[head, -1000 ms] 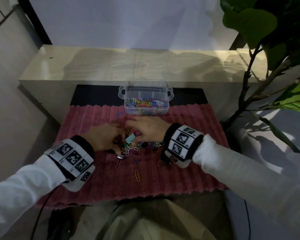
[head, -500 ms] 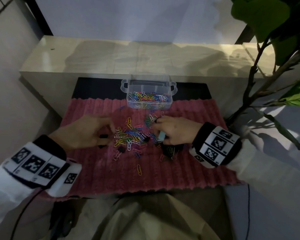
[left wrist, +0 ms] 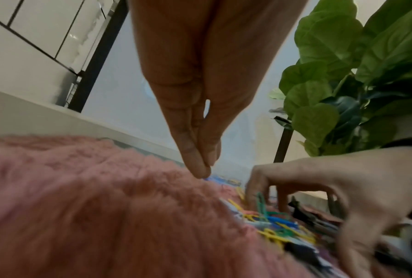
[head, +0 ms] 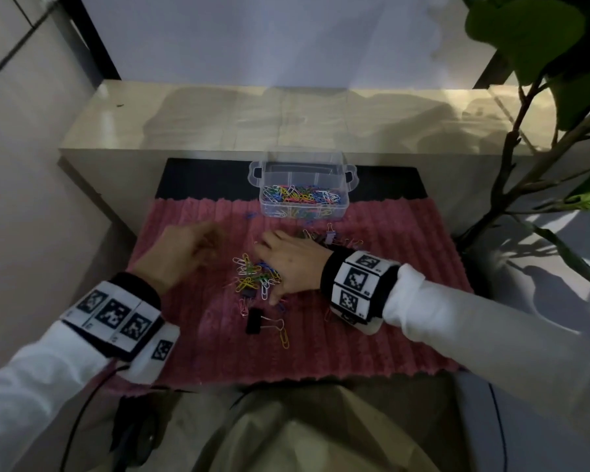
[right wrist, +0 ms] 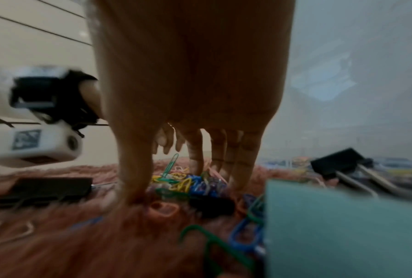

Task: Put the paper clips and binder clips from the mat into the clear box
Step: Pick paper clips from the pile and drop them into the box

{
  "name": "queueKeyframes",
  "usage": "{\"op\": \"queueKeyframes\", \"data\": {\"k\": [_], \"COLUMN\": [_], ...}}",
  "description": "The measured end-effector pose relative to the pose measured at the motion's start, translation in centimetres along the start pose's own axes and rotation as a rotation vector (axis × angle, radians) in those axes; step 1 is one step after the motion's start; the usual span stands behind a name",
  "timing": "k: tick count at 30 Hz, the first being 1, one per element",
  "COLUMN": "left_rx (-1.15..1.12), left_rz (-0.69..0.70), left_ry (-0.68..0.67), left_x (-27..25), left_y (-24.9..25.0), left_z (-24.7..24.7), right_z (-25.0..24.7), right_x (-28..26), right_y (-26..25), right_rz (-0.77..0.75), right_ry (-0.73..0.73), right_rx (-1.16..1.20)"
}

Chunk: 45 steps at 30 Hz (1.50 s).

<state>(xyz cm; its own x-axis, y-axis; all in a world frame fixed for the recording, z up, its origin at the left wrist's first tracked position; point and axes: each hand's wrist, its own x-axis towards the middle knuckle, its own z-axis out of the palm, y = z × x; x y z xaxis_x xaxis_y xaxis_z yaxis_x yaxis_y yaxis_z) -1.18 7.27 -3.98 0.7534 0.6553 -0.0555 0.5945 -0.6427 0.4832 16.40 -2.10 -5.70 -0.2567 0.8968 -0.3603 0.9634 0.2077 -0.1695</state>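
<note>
A pile of coloured paper clips lies mid-mat on the pink ribbed mat. My right hand is spread over the pile, its straight fingers and thumb standing tip-down on clips and mat. My left hand hovers left of the pile with its fingertips pinched together; nothing shows between them. A black binder clip and a yellow paper clip lie nearer me. A teal binder clip lies by my right wrist. The clear box at the mat's far edge holds several paper clips.
A purple binder clip and more clips lie behind my right hand. A pale ledge runs behind the box. A leafy plant stands at the right, and a tiled wall closes the left side.
My right hand has let go of the teal binder clip and moved left onto the pile, fingers spread. My left hand has drawn back from the pile and pinched its fingertips together.
</note>
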Motion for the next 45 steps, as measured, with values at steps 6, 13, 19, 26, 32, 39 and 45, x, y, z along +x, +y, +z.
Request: {"op": "queueKeyframes", "data": {"k": [6,13,19,26,32,39,45], "left_rx": [0.161,0.198,0.194,0.174,-0.081,-0.395,-0.181], "left_rz": [0.116,0.197,0.232,0.175,0.029,-0.054,-0.031], "left_ry": [-0.376,-0.35,-0.328,-0.254,-0.183,-0.276,-0.214], "left_x": [1.7,2.4,3.1,3.4,4.1,8.5,13.4], "left_y": [0.8,1.7,2.1,1.8,1.4,2.4,3.2], "left_z": [2.3,3.1,2.3,1.9,-0.8,-4.2,-3.9], "right_z": [-0.6,-1.1,-1.7,-2.7,-6.9,-5.9,-4.7], "right_x": [0.6,0.3,-1.0,-2.4,-1.2,0.9,-0.9], "right_y": [0.7,2.0,4.7,4.9,9.7,11.0,11.8], "right_rz": [-0.021,-0.019,0.171,0.15,0.369,0.599,0.466], "right_ry": [0.002,0.062,0.142,0.132,0.552,0.38,0.535], "right_rx": [0.129,0.344,1.063,1.117,1.148,0.811,0.814]}}
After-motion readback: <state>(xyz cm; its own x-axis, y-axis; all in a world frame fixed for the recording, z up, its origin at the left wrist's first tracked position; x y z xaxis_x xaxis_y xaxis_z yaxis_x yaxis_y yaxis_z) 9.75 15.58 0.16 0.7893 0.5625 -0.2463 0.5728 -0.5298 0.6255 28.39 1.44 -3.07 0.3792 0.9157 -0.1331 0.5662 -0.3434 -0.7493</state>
